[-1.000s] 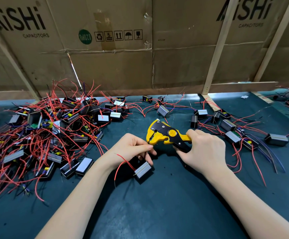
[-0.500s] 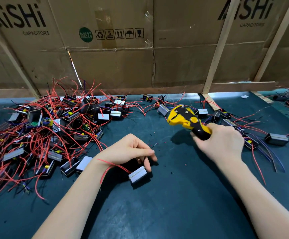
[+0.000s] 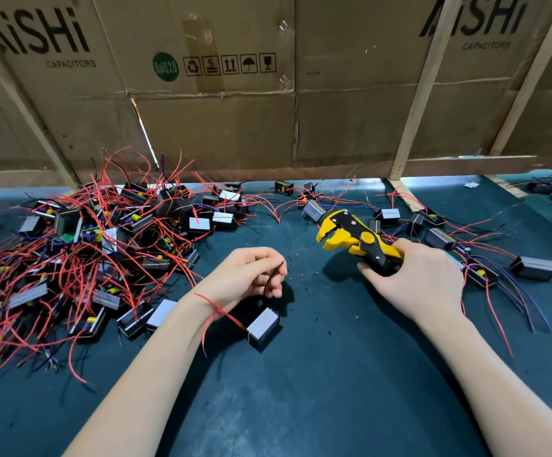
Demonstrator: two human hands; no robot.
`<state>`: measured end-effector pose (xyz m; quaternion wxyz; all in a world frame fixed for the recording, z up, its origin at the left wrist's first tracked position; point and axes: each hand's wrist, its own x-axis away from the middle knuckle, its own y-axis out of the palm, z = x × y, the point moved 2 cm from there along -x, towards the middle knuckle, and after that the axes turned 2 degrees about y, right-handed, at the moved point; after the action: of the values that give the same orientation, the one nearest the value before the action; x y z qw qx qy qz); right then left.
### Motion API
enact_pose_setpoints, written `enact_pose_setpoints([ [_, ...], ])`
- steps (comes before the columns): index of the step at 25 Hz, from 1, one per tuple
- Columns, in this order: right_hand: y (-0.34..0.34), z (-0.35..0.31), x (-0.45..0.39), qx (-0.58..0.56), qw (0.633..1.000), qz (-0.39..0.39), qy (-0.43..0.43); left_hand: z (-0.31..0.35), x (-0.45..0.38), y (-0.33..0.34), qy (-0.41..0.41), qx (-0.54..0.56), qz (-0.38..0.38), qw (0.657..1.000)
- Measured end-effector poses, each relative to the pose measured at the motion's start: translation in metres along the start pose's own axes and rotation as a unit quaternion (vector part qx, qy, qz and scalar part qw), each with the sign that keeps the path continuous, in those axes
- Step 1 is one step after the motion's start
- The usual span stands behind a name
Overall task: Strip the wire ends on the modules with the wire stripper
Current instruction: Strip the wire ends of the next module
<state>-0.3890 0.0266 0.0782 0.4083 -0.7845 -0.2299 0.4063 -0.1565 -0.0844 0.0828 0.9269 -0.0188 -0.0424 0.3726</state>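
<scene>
While my left hand (image 3: 251, 275) is pinching a thin black wire (image 3: 269, 281) between thumb and curled fingers, the module (image 3: 263, 326) it belongs to is sitting on the green mat (image 3: 334, 390) just below that hand, toward me. Module is resting with its grey face up, long axis running diagonally from near-left to far-right. Its red wire (image 3: 217, 310) is trailing off the module's left end, crossing my left wrist and drooping toward me.

My right hand (image 3: 419, 278) is gripping the wire stripper (image 3: 355, 240) by its handles, fingers wrapped round the black-and-yellow grips. Stripper is sitting up and to the right of the module, clear of the black wire, not touching it. Its long axis is running from my right hand up-left, head pointing left and away from me, yellow jaws standing apart.

Small red and black insulation bits (image 3: 296, 270) are lying on the mat above the module, between the two hands. Big tangle of modules with red wires (image 3: 86, 252) is piling up well left of the module; a looser scatter of modules (image 3: 466, 245) is lying far right of it, behind my right hand. Cardboard wall (image 3: 218, 133) is standing beyond all of it.
</scene>
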Motion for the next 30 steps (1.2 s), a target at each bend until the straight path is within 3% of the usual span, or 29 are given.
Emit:
enact_pose_setpoints([
  [4, -0.002, 0.003, -0.001, -0.021, 1.0, -0.006, 0.014, 0.001, 0.0, 0.0, -0.01, 0.077, 0.0, 0.997],
  [14, 0.0, 0.003, 0.0, -0.028, 0.999, -0.02, 0.012, 0.002, 0.003, -0.006, 0.028, -0.107, 0.061, 0.992],
  [20, 0.0, 0.004, -0.001, -0.028, 0.999, -0.023, 0.015, 0.015, 0.008, -0.016, 0.036, -0.004, -0.017, 0.999],
  [25, 0.001, 0.005, -0.001, -0.031, 0.999, -0.033, 0.018, 0.017, 0.009, -0.027, 0.032, -0.032, 0.063, 0.997],
  [30, 0.001, 0.005, -0.001, -0.035, 0.999, -0.033, 0.02, 0.017, 0.012, -0.03, 0.051, -0.015, 0.091, 0.994],
])
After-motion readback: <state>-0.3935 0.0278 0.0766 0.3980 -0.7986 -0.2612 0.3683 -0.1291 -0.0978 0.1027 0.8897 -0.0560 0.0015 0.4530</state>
